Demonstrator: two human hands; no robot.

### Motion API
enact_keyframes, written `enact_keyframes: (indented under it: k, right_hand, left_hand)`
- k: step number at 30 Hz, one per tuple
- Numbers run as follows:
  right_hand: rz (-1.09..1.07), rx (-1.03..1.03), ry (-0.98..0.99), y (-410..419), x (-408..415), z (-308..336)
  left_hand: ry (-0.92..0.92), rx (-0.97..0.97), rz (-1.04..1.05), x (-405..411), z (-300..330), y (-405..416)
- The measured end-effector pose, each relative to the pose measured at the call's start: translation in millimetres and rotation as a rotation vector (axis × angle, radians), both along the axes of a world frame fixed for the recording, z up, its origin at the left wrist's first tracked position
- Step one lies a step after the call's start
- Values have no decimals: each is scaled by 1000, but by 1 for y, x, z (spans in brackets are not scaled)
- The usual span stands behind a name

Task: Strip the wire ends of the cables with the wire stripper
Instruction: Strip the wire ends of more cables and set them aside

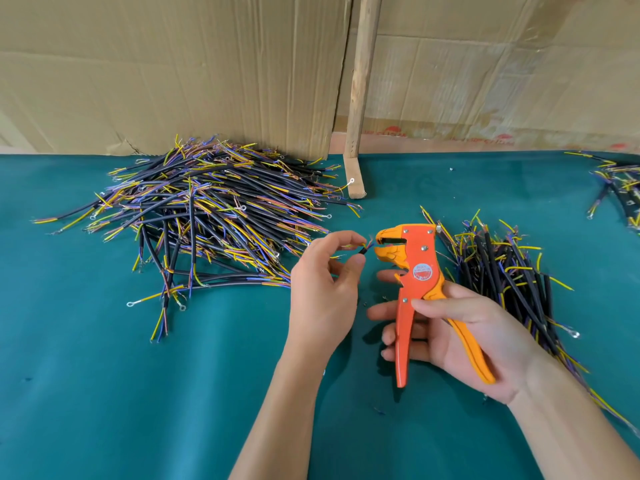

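My right hand (460, 337) grips the orange wire stripper (417, 282) by its two handles, jaws pointing left and slightly apart. My left hand (323, 282) pinches a short black cable (362, 250) between thumb and fingers. The cable's coloured wire ends sit just left of the stripper's jaws, not between them. Most of the cable is hidden behind my fingers.
A big heap of black cables (207, 216) with yellow, blue and brown wire ends lies at the left on the green table cover (104, 393). A smaller pile (512, 278) lies at the right, another (620, 188) at the far right edge. Cardboard (173, 71) and a wooden post (360, 98) stand behind.
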State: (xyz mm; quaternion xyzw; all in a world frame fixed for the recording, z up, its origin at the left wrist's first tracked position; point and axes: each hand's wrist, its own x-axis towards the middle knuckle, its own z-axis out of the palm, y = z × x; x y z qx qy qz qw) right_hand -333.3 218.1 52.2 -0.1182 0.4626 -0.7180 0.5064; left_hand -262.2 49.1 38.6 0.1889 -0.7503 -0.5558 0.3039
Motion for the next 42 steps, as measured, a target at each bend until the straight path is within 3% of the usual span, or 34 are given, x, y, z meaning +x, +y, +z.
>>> enact_keyframes:
  k: [10, 42]
  right_hand:
    - [56, 50, 113, 9, -2, 5]
    - [25, 120, 168, 5, 1, 6]
  left_hand:
    - [18, -21, -9, 0, 0, 1]
    - [-41, -123, -32, 2, 2, 3]
